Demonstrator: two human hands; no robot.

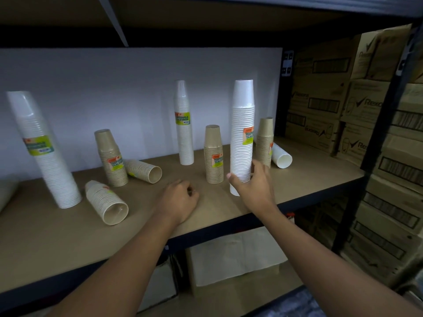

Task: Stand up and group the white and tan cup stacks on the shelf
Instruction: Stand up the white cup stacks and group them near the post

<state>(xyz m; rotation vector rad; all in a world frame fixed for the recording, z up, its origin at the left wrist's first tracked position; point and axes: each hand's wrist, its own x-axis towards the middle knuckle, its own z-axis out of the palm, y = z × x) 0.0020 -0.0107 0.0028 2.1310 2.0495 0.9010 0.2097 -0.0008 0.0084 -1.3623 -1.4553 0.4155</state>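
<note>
On the flat brown wooden shelf (309, 179), a tall stack of white paper cups (43, 152) stands far left. Right of it, in front, a fallen stack of tan paper cups (107, 202) lies. Behind that stands a short tan stack (112, 159), a second fallen tan stack (144, 171) just beside it. A thin white stack (184, 124) stands mid-shelf, at the back. Right of it come a middle tan stack (214, 156), then a wide white stack (243, 133) (the right hand (254, 188) holds it), with a back tan stack (265, 143) and a fallen white stack (281, 157) behind.
</note>
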